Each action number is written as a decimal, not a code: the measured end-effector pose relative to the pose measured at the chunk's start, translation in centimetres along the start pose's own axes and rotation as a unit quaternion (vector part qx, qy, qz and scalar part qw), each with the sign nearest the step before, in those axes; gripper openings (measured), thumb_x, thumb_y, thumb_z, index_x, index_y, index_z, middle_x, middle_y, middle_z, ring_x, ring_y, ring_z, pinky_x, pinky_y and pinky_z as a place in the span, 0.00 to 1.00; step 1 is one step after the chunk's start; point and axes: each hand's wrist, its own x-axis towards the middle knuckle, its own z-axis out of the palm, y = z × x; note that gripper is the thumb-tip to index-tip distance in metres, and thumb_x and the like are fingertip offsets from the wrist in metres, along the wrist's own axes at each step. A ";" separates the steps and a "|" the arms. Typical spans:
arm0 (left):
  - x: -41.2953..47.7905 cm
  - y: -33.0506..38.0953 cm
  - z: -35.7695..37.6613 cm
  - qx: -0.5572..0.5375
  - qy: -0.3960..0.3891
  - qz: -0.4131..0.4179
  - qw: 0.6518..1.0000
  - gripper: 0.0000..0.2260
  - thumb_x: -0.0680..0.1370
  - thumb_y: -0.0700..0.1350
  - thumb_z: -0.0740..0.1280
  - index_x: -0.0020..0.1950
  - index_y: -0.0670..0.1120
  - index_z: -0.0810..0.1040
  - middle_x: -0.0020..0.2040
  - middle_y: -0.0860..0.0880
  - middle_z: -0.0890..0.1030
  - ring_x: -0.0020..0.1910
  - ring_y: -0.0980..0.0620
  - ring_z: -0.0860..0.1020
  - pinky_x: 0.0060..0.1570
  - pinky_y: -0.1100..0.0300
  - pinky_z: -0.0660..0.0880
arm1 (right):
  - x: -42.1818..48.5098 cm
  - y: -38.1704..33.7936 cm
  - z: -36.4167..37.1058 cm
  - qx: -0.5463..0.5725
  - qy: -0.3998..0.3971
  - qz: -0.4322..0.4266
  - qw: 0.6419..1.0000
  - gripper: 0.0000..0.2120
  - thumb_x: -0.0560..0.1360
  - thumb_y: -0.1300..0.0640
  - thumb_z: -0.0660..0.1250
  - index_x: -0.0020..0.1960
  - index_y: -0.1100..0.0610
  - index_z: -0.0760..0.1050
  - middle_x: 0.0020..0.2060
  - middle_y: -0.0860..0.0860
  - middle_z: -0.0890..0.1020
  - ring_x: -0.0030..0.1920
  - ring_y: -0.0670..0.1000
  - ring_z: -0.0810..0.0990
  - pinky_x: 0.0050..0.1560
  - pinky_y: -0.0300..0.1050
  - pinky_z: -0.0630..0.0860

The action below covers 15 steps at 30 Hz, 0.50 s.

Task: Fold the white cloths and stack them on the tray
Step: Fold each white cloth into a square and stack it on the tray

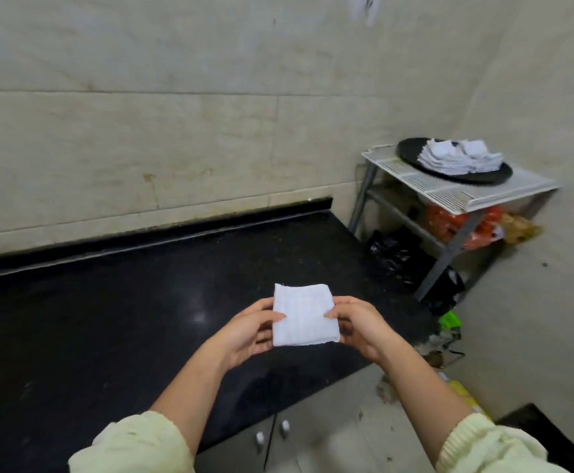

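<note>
Tiled wall [176, 131], pale and stained, is seen from 9 to 1 o'clock; a black counter [108, 319] is set against it, filling the frame from 8 to 5 o'clock.

Item 1: cloth [304, 315], white, folded to a rough square; held in the air over the counter's near edge, just below centre at 6 o'clock; not yet on the tray.

Item 2: left hand [244, 331]; the cloth's 9 o'clock edge is pinched, thumb on top, fingers curled beneath.

Item 3: right hand [360, 327]; the cloth's 3 o'clock edge is pinched the same way, thumb laid on the upper face.

Item 4: sleeves [132, 445], pale yellow knit, pushed up both forearms; seen at 7 and 5 o'clock.

Item 5: rack [449, 192], white wire top on grey legs; placed in the corner toward 3 o'clock, well apart from the hands.

Item 6: tray [411, 151], black and round; set on the rack top.

Item 7: stack [459, 158] of folded white cloths; heaped loosely on the tray's 3 o'clock half.

Item 8: orange bags [449, 220], stowed under the rack top; a black bag [391, 250] is lodged lower, at their 8 o'clock.

Item 9: cabinet doors [312, 438], grey, fitted beneath the counter at 6 o'clock; two knobs [283, 426] are mounted side by side.
</note>
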 end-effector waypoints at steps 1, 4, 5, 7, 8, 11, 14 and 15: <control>1.0 1.0 1.5 0.010 -0.008 0.005 1.000 0.16 0.77 0.40 0.67 0.62 0.53 0.77 0.58 0.46 0.82 0.54 0.48 0.81 0.56 0.53 0.77 | 0.2 -0.9 -1.7 0.007 0.008 -0.011 1.000 0.14 0.70 0.68 0.66 0.53 0.59 0.80 0.43 0.55 0.83 0.41 0.53 0.80 0.38 0.45 0.77; 3.9 3.6 5.6 0.034 -0.038 0.019 0.999 0.14 0.77 0.43 0.67 0.62 0.53 0.78 0.58 0.46 0.82 0.52 0.49 0.81 0.53 0.55 0.78 | 1.1 -3.2 -6.3 0.022 0.030 -0.035 0.999 0.13 0.69 0.67 0.67 0.52 0.58 0.80 0.42 0.55 0.83 0.39 0.52 0.80 0.38 0.45 0.76; 4.9 4.4 6.8 0.036 -0.045 0.022 0.998 0.13 0.77 0.44 0.67 0.61 0.53 0.78 0.58 0.46 0.82 0.53 0.49 0.81 0.51 0.55 0.78 | 1.5 -3.9 -7.5 0.025 0.036 -0.042 0.998 0.13 0.69 0.67 0.67 0.52 0.58 0.80 0.42 0.55 0.83 0.39 0.52 0.79 0.39 0.46 0.76; 7.1 5.8 9.0 0.039 -0.054 0.031 0.997 0.13 0.77 0.45 0.67 0.61 0.52 0.79 0.58 0.45 0.82 0.53 0.48 0.81 0.53 0.54 0.78 | 2.6 -5.3 -10.0 0.032 0.049 -0.051 0.997 0.12 0.69 0.66 0.67 0.51 0.58 0.81 0.42 0.55 0.83 0.39 0.52 0.79 0.41 0.46 0.76; 8.3 6.4 10.1 0.040 -0.058 0.036 0.997 0.12 0.77 0.44 0.67 0.61 0.51 0.79 0.58 0.45 0.82 0.54 0.48 0.81 0.55 0.53 0.77 | 3.2 -5.9 -11.2 0.036 0.054 -0.057 0.996 0.12 0.69 0.66 0.67 0.51 0.57 0.81 0.42 0.54 0.83 0.40 0.52 0.79 0.41 0.45 0.76; 12.4 8.4 14.0 0.043 -0.064 0.045 0.996 0.12 0.77 0.43 0.67 0.61 0.50 0.79 0.57 0.45 0.82 0.56 0.47 0.81 0.57 0.52 0.77 | 5.5 -8.3 -15.1 0.040 0.066 -0.071 0.995 0.11 0.71 0.65 0.67 0.50 0.56 0.81 0.42 0.53 0.83 0.39 0.51 0.79 0.39 0.44 0.76; 16.5 10.6 17.6 0.036 -0.076 0.050 0.995 0.12 0.77 0.43 0.66 0.61 0.48 0.78 0.57 0.45 0.83 0.53 0.49 0.81 0.51 0.55 0.78 | 8.0 -11.0 -19.0 0.050 0.071 -0.083 0.993 0.12 0.72 0.65 0.66 0.53 0.58 0.81 0.44 0.53 0.84 0.43 0.52 0.81 0.41 0.46 0.77; 17.9 11.6 18.8 0.031 -0.082 0.054 0.995 0.12 0.77 0.43 0.66 0.61 0.48 0.78 0.57 0.45 0.83 0.53 0.49 0.82 0.49 0.55 0.78 | 8.8 -12.2 -20.2 0.056 0.068 -0.084 0.993 0.12 0.72 0.65 0.66 0.54 0.59 0.81 0.44 0.53 0.84 0.43 0.52 0.81 0.41 0.46 0.77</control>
